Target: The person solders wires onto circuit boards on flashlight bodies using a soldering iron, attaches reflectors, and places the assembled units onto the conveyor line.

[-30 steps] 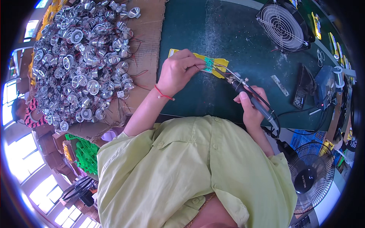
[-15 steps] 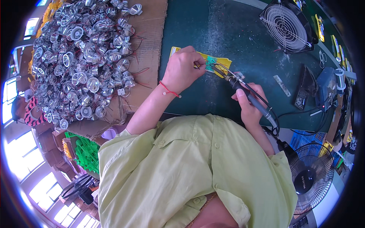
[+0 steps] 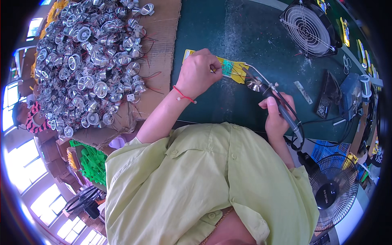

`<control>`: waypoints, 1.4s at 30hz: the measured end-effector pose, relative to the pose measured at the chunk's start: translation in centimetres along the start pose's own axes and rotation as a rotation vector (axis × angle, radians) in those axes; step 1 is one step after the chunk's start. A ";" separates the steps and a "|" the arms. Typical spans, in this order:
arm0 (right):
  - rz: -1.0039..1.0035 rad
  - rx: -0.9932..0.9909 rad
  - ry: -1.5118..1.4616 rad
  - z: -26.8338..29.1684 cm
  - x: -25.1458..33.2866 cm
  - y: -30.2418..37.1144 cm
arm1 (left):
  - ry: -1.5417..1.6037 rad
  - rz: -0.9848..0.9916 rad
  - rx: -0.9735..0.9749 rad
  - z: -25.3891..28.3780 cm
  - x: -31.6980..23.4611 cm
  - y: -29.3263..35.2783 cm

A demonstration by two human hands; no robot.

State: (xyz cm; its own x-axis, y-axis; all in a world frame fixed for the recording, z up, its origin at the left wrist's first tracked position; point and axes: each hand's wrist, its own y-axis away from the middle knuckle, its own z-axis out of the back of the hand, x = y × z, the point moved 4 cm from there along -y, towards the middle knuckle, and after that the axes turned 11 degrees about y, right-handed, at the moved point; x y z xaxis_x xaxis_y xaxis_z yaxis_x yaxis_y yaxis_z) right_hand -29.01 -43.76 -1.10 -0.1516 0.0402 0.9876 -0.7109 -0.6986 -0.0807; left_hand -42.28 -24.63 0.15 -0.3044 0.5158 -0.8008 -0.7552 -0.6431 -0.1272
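My right hand (image 3: 279,116) is closed around a soldering iron (image 3: 281,108) with a thin solder-feed tube along it. The iron's tip points at the right end of a yellow plastic piece (image 3: 237,72), a little off the green circuit board (image 3: 227,68) on it. My left hand (image 3: 200,71) rests over the left part of the yellow piece, fingers pinched; a small dark end shows at the fingertips, too small to name. Beside the iron's tip lies a silver reflector lamp cup (image 3: 254,85), with thin wires between it and the board.
Silver lamp cups with wires (image 3: 94,65) are heaped on cardboard (image 3: 161,49) at the left. A square fan (image 3: 307,30) stands far right on the green table (image 3: 261,32). Nearer are a metal strip (image 3: 303,92), a dark tray (image 3: 328,94) and a blue box (image 3: 350,96).
My right hand has drawn the soldering iron back to the right, off the circuit board. The lamp cup shows more clearly now. My left hand stays nearly still.
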 end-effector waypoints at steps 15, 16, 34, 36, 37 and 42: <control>-0.049 0.019 -0.042 0.1 0.2 0.4 | -0.019 0.007 -0.004 -0.1 0.0 -0.1; -0.046 0.019 -0.035 0.1 0.2 0.4 | -0.023 0.012 -0.007 -0.1 0.0 -0.1; -0.026 0.054 -0.046 -0.3 0.7 0.2 | 0.097 -0.222 0.065 2.3 -1.5 0.7; -0.019 0.058 -0.037 -0.2 0.6 0.2 | 0.013 -0.218 0.084 1.9 -1.7 0.9; -0.026 0.061 -0.032 -0.2 0.5 0.2 | 0.015 -0.218 0.084 1.9 -1.8 0.9; -0.014 0.068 -0.029 -0.2 0.3 0.2 | 0.109 -0.129 -0.040 3.4 -2.6 0.7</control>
State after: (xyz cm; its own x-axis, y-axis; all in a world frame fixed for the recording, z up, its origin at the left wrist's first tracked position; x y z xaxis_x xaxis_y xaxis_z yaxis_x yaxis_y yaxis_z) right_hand -29.28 -43.76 -0.85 -0.1211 0.0304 0.9922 -0.6647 -0.7449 -0.0583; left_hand -43.95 -24.50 4.15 -0.1398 0.5328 -0.8346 -0.7597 -0.5983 -0.2547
